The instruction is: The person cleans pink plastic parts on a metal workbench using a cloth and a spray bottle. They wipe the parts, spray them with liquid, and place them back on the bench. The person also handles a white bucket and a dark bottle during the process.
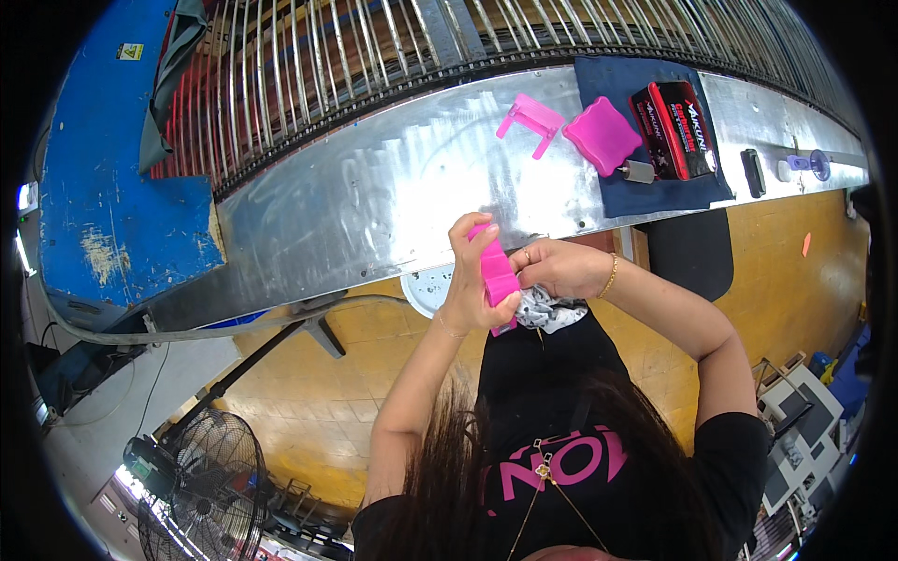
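Observation:
My left hand [467, 278] is wrapped round a bright pink plastic piece [498, 266] with a wavy edge, held upright just off the bench's near edge. Close against it, my right hand [557, 266] is closed, its fingers curled in toward the pink piece. A white cloth with dark patterning [552, 310] is bunched under the right hand and appears gripped in it; the fingertips are partly hidden. On the metal bench ahead lie a pink two-legged frame [536, 119] and a pink plate with scalloped edges [603, 137].
A dark blue cloth [645, 198] carries a red and black box [680, 131] and a small grey cylinder [638, 172]. Further right on the bench lie a black object [753, 173] and a purple-clear item [818, 165]. Metal rods line the far side. A fan [210, 477] stands lower left.

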Demonstrator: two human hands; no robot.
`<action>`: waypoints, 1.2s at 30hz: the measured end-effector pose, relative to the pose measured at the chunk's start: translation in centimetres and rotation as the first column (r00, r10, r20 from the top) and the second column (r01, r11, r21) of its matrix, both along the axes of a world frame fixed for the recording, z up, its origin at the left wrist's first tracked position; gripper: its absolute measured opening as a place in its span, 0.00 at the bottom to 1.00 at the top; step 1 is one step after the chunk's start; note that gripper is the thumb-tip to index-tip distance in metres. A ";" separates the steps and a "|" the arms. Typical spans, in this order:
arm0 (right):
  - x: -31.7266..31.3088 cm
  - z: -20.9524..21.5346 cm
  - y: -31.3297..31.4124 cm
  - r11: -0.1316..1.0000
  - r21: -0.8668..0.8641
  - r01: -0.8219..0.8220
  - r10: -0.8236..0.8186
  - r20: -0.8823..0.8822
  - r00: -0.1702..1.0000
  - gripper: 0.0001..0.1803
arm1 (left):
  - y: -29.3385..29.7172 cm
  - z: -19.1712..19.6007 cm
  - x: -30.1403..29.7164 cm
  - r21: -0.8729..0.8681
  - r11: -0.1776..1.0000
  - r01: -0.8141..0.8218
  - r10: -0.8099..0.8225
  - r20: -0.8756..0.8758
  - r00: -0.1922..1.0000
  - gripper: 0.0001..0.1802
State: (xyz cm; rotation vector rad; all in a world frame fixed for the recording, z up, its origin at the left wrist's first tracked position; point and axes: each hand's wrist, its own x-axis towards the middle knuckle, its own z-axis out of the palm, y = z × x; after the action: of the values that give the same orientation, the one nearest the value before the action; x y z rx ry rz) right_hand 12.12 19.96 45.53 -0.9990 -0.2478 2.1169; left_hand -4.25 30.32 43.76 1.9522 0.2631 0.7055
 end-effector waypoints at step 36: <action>-4.3 4.0 3.1 0.586 0.787 -0.193 -0.780 0.613 0.128 0.16 | -0.8 1.3 1.4 -0.950 -0.203 0.236 0.353 0.153 0.923 0.38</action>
State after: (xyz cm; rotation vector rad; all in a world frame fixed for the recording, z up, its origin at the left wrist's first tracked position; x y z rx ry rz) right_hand 7.79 23.08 49.57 -1.5199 -1.2801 0.3887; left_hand -2.80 29.51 45.07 0.0772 0.4819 0.5506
